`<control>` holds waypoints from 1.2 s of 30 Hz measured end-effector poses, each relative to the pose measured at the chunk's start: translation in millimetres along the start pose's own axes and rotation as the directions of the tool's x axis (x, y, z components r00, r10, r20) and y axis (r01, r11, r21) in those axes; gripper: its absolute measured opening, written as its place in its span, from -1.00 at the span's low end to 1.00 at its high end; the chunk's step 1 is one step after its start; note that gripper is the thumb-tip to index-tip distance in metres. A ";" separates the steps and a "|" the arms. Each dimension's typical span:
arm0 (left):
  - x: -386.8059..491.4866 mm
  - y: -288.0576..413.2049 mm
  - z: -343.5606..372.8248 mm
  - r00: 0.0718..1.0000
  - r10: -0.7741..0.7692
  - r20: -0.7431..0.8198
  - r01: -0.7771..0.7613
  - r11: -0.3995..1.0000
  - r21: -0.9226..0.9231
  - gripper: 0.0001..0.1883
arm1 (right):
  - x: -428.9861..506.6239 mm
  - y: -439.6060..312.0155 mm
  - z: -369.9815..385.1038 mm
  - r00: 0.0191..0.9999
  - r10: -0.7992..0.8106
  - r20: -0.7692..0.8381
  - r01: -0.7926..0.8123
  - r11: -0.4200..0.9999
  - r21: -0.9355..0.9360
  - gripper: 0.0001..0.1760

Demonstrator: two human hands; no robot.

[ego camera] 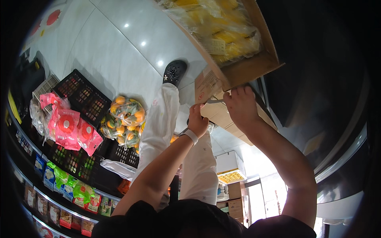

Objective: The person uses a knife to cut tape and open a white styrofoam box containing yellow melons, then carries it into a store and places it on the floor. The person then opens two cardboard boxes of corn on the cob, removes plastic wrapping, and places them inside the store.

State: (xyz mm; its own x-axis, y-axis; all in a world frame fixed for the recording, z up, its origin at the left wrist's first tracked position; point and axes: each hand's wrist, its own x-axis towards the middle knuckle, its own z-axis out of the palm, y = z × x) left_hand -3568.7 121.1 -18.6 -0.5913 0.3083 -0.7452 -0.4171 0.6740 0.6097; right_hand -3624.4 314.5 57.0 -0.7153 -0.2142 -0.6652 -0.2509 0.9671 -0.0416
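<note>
My left hand (197, 122), with a light band at the wrist, is at the side of a cardboard box, its fingers shut on one end of a thin grey strip (215, 101). My right hand (241, 104) holds the strip's other end, just below the corner of an open carton (249, 70). Inside that carton lie yellow items in clear plastic bags (229, 35). A brown cardboard box (208, 84) bearing writing stands under the open carton. Something dark shows behind my left palm; what it is, I cannot tell.
Bagged oranges (127, 111) sit beside black plastic crates (86, 95) and pink printed bags (68, 125) at the left. Shelves of packaged goods (62, 212) curve along the lower left. A dark clog (175, 73) is on the tiled floor. A dark glossy surface fills the right.
</note>
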 end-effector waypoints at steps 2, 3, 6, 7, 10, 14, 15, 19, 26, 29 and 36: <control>0.3 -0.6 0.2 0.999 0.040 -0.007 -0.040 0.998 0.041 -0.49 | -2.6 -0.9 -0.6 1.000 -0.002 0.004 0.002 0.999 -0.042 -0.77; 0.2 -0.9 0.6 0.998 0.059 -0.010 -0.058 0.996 0.062 -0.49 | -4.0 -0.4 -0.8 1.000 0.001 -0.022 -0.002 0.998 -0.066 -0.77; 0.8 0.4 0.8 0.996 0.094 -0.015 -0.092 0.993 0.076 -0.50 | -5.6 3.1 -1.5 1.000 0.025 0.005 -0.025 0.999 -0.022 -0.78; 0.7 1.7 1.0 0.993 0.111 -0.041 -0.106 0.988 0.111 -0.50 | -5.8 4.1 -1.5 0.998 0.051 -0.037 -0.051 0.999 -0.018 -0.78; -0.4 8.3 4.1 0.990 0.126 -0.061 -0.110 0.972 0.209 -0.51 | -9.0 9.2 1.9 0.996 0.094 0.001 -0.094 0.995 0.024 -0.80; -0.9 17.9 10.0 0.986 0.146 -0.078 -0.122 0.960 0.253 -0.52 | -17.0 11.8 9.7 0.983 0.125 -0.133 -0.115 0.990 0.078 -0.86; -0.4 19.2 11.3 0.986 0.148 -0.081 -0.124 0.962 0.245 -0.52 | -18.7 11.8 11.8 0.971 0.141 -0.195 -0.125 0.988 0.094 -0.86; 3.6 18.7 11.0 0.977 0.202 -0.070 -0.175 0.944 0.281 -0.52 | -21.5 14.6 18.5 0.959 0.182 -0.215 -0.151 0.977 0.152 -0.86; 11.7 15.3 8.9 0.990 0.138 -0.042 -0.121 0.951 0.283 -0.58 | -16.6 27.6 33.8 0.967 0.229 -0.115 -0.172 0.911 0.376 -0.87; 11.3 15.5 11.1 0.982 0.177 -0.060 -0.151 0.941 0.303 -0.59 | -21.2 27.9 39.2 0.952 0.260 -0.160 -0.176 0.896 0.407 -0.92; 18.8 15.4 6.5 0.984 0.176 -0.018 -0.167 0.957 0.238 -0.63 | -20.4 32.9 42.7 0.917 0.229 -0.325 -0.123 0.941 0.315 -0.94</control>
State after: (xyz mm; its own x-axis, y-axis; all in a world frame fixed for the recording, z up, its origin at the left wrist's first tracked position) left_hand -3581.8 141.6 -25.1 -0.6675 0.4102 -0.6214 -0.1361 0.7533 0.6435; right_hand -3590.2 356.5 37.3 -0.9259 -0.0195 -0.3772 0.0577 0.9796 -0.1923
